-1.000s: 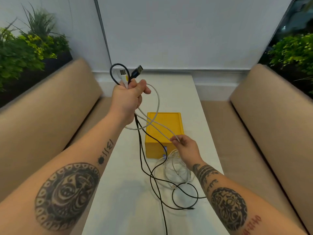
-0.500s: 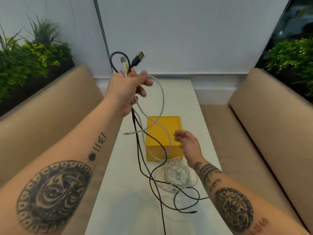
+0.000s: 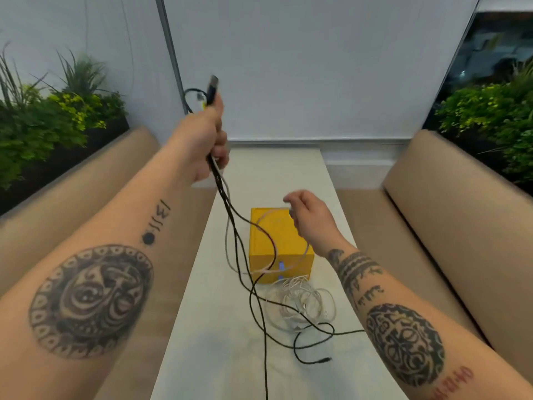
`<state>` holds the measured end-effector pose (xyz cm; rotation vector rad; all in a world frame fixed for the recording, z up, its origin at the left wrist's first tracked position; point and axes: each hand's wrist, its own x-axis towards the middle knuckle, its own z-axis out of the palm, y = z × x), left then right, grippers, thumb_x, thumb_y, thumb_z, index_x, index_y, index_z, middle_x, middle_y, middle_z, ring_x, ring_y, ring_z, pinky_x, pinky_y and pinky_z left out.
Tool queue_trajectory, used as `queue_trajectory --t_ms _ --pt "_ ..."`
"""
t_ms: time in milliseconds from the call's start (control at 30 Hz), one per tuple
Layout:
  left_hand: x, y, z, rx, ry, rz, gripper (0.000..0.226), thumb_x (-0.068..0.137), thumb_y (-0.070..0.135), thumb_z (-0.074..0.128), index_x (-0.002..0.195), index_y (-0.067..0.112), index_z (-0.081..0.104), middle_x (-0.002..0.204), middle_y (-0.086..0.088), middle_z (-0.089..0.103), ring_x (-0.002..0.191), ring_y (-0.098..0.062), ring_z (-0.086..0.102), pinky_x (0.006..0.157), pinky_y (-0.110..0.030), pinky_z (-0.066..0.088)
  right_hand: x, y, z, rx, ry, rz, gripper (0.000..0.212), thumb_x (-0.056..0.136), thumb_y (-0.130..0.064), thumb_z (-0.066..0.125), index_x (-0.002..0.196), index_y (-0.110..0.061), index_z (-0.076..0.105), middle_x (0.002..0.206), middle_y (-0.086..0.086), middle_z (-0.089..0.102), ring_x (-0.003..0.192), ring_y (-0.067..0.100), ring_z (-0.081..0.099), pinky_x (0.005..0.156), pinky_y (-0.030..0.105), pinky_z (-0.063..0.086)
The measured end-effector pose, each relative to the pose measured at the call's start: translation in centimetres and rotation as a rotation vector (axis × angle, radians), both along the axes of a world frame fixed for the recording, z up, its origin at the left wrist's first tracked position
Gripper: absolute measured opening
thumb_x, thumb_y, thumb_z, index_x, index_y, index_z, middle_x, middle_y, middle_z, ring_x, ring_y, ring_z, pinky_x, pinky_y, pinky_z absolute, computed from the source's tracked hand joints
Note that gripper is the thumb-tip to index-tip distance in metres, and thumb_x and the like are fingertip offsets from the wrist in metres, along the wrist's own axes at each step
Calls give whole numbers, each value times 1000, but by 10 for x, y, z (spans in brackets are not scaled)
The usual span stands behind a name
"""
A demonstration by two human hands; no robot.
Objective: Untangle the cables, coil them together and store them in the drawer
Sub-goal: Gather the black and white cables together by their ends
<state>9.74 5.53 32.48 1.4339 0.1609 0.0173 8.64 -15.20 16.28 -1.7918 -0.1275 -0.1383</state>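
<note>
I see the left hand [image 3: 207,140] raised at upper centre, fist closed round a black cable [image 3: 230,216] and a white cable [image 3: 227,246] — a USB plug [image 3: 213,82] sticks up above the knuckles. Both strands hang down toward the white table [image 3: 196,342]. At centre, the right hand [image 3: 310,219] pinches the white cable over the yellow drawer box [image 3: 268,246]. A heap of white cable loops [image 3: 300,306] lies just below the box in the frame — the black cable trails across it.

White table [image 3: 317,180], yellow box [image 3: 277,243], white cable coil [image 3: 302,306], black cable loops [image 3: 314,345]
</note>
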Motion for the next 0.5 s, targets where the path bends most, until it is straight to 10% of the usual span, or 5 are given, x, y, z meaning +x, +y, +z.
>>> queue_trajectory --t_ms 133,300,500 --pt "7 9 26 -392 0 -35 60 95 67 47 56 24 30 59 9 20 47 -8 13 45 -19 19 -38 -48 -109 -256 238 -149 21 105 -32 46 110 -19 62 104 -3 66 98 18 63 85 33 48" --pt "14 -15 3 -366 126 -95 58 94 66 50 58 24 33 56 9 21 42 -6 14 35 -17 17 -75 -85 -201 -587 670 -192 28 103 -23 42 119 -9 60 128 14 63 116 31 58 102 39 45" --pt "11 -54 -40 -331 233 -146 53 96 63 50 63 26 32 57 8 21 43 -8 13 35 -17 16 -44 -22 -49 -8 169 -83 47 97 -54 44 127 -22 63 127 -8 65 124 12 56 101 28 40"
